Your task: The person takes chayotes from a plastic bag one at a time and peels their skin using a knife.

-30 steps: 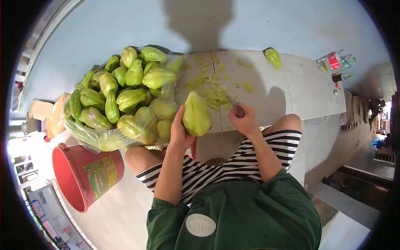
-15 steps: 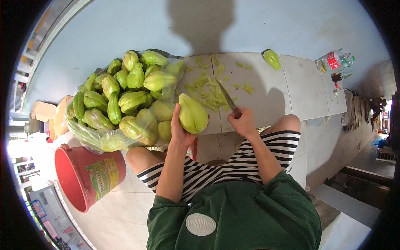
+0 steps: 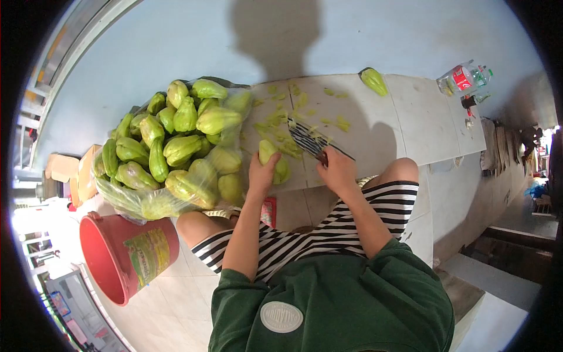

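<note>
My left hand (image 3: 262, 173) is wrapped round a pale green chayote (image 3: 282, 171), covering part of it, above the near edge of the tiled ledge. My right hand (image 3: 338, 172) grips a knife (image 3: 304, 136) by its handle. The broad blade points up and to the left, and its shiny face mirrors black and white stripes. Blade and chayote are apart. Green peelings (image 3: 272, 120) lie scattered on the tiles behind both hands. To the left of my left hand, a clear plastic bag (image 3: 153, 202) holds a heap of chayotes (image 3: 182, 149).
A single chayote (image 3: 373, 81) lies at the back of the ledge by the wall. Plastic bottles (image 3: 463, 79) and a small dark bottle (image 3: 474, 101) are at the far right. A red bucket (image 3: 105, 258) stands on the floor at lower left, near cardboard boxes (image 3: 87, 170).
My left hand has turned the chayote, so more of it is covered by the fingers. The knife has rolled in my right hand, now showing its broad, reflecting face.
</note>
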Demonstrator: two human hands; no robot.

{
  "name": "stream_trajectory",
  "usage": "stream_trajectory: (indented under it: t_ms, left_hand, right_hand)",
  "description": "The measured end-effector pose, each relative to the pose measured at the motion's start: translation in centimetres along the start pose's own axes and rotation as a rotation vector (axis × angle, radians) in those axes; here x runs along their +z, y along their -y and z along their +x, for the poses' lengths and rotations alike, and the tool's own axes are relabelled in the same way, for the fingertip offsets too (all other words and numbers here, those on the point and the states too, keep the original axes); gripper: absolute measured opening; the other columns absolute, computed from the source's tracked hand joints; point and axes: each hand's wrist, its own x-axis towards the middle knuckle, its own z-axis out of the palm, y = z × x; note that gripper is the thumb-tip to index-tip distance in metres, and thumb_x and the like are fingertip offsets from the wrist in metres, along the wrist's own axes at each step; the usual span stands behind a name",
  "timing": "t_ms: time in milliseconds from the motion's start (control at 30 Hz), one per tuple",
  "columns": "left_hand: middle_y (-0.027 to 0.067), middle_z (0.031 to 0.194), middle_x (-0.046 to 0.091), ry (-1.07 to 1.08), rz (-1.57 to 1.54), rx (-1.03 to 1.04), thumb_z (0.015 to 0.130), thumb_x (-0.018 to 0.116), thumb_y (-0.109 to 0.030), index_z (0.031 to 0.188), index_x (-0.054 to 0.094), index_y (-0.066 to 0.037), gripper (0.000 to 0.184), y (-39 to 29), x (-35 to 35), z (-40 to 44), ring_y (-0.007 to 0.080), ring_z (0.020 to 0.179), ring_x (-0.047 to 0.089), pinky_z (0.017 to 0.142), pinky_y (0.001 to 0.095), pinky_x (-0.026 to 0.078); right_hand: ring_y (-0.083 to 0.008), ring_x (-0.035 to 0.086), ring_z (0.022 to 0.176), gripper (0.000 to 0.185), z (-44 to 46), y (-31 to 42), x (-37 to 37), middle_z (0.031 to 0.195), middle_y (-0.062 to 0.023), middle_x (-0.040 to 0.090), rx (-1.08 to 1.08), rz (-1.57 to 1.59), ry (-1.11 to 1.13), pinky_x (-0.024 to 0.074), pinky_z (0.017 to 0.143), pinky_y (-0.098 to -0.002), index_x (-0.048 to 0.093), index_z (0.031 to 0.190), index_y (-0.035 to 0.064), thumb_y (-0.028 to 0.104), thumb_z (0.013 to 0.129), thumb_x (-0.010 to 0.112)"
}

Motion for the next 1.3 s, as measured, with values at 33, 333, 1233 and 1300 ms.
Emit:
stream_trajectory:
  t_ms: [33,333,1233,1300]
  left_hand:
    - [0.019,0.115,0.062,-0.056,0.219,0.026,0.083,0.067,-0.039,0.129,0.048,0.002,0.064,-1.0,0.3,-0.5,0.0298,0.104,0.063,0.089,0.0404,0.049]
    - [0.0288,0.109,0.063,-0.195,0.71,0.16,0.077,0.07,-0.047,0.124,0.051,0.004,0.072,-0.4,1.1,0.3,0.041,0.104,0.062,0.089,0.0445,0.048]
    - [0.0232,0.117,0.058,0.051,0.444,0.078,0.082,0.066,-0.04,0.129,0.046,0.001,0.066,2.1,-0.8,3.6,0.0364,0.107,0.059,0.086,0.0494,0.051]
    - [0.0194,0.118,0.058,0.199,-0.041,-0.13,0.087,0.061,-0.04,0.129,0.047,0.0,0.059,1.8,-1.0,3.8,0.0329,0.108,0.059,0.086,0.05,0.051]
  right_hand:
    - [-0.0302,0.066,0.082,0.033,0.0,0.0,-0.1,0.091,-0.014,0.066,0.027,-0.01,0.019,0.0523,0.07,-0.0394,0.058,0.105,0.0036,0.02,0.078,0.067]
    - [-0.0309,0.062,0.097,0.034,-0.1,-0.8,0.8,0.105,-0.0145,0.061,-0.049,-0.074,0.019,0.0491,0.084,-0.0431,0.054,0.116,0.0029,0.009,0.083,0.063]
    - [-0.0366,0.065,0.081,0.035,-0.9,-0.2,2.0,0.088,-0.0239,0.066,0.036,0.505,0.131,0.0492,0.073,-0.0424,0.059,0.107,-0.0069,0.021,0.087,0.063]
    - [-0.0352,0.065,0.079,0.035,-0.9,-0.4,1.6,0.087,-0.0232,0.066,0.034,0.482,0.091,0.0492,0.072,-0.0413,0.06,0.107,-0.0069,0.021,0.087,0.064]
